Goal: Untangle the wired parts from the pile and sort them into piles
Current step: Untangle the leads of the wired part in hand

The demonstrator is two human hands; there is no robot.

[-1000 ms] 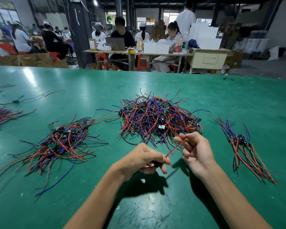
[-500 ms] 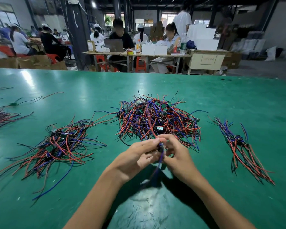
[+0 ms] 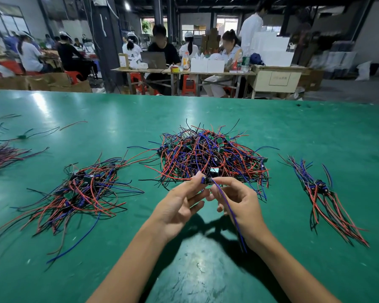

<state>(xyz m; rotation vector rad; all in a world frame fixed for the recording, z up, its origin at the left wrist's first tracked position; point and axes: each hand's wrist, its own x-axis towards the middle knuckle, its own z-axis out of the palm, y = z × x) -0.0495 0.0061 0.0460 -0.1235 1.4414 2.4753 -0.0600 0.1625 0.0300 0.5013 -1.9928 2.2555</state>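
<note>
left hand (image 3: 179,204) fingers (image 3: 196,179) pinch small wired part (image 3: 206,180). right hand (image 3: 236,200) fingers pinch same part from other side. both hands held up over green counter (image 3: 315,132). blue wire (image 3: 230,213) from part hangs down across right palm. big tangled pile (image 3: 208,156) just behind hands. sorted pile (image 3: 83,191) on left, thin neat pile (image 3: 322,195) on right, well apart. more wires (image 3: 2,154) at far left edge.

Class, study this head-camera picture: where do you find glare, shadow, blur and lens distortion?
Head view: white glare streaks the green table at far left; the left hand and right hand cast dark shadows on it toward the camera; the background workers look soft; wide-angle distortion bows the table's far edge.
</note>
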